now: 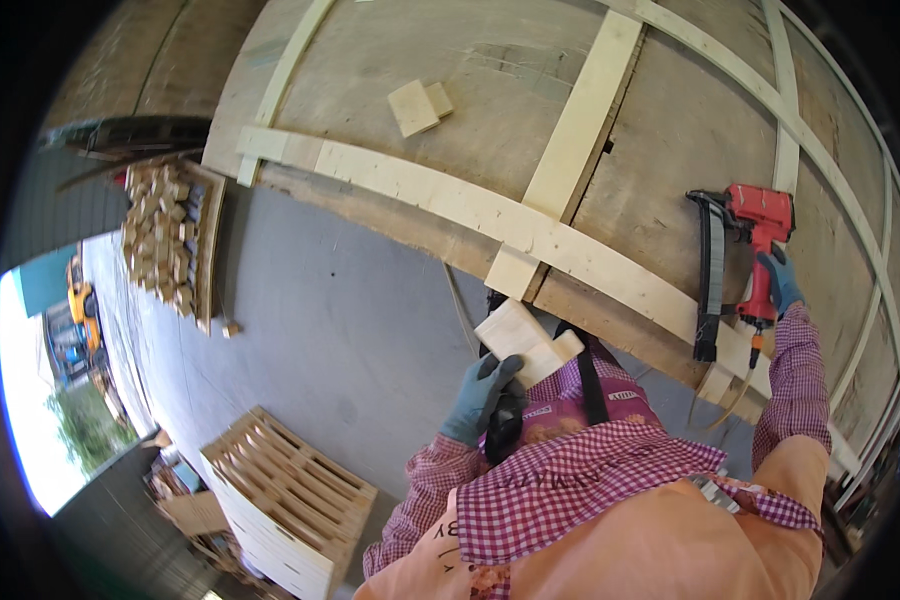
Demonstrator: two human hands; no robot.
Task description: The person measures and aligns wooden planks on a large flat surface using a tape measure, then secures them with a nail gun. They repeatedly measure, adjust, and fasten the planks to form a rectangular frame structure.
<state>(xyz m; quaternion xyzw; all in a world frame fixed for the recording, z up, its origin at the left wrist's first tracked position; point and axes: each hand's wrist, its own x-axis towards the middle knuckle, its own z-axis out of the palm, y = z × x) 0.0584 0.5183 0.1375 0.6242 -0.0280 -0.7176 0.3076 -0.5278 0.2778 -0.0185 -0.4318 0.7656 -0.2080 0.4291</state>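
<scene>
My left hand (pixel 480 400), in a blue-grey glove, grips pale wooden blocks (pixel 520 338) close to my waist, just off the workbench's near edge. The blocks seem to overlap, and the thumb presses on top. Over on the right, my gloved right hand (pixel 784 278) is wrapped round the handle of a red nail gun (pixel 762 212). Its dark magazine points toward the near edge, and an air hose (pixel 738 400) hangs from the orange fitting at its base. A frame of light wooden slats (pixel 420 190) lies over the plywood top, under and beyond the gun.
Two loose wooden blocks (pixel 413 108) lie on the plywood (pixel 490 90) at the far left. A pallet piled with wood offcuts (pixel 160 235) stands on the grey floor at left. Stacked pallets (pixel 290 490) are at lower left, with a yellow vehicle (pixel 83 305) outside.
</scene>
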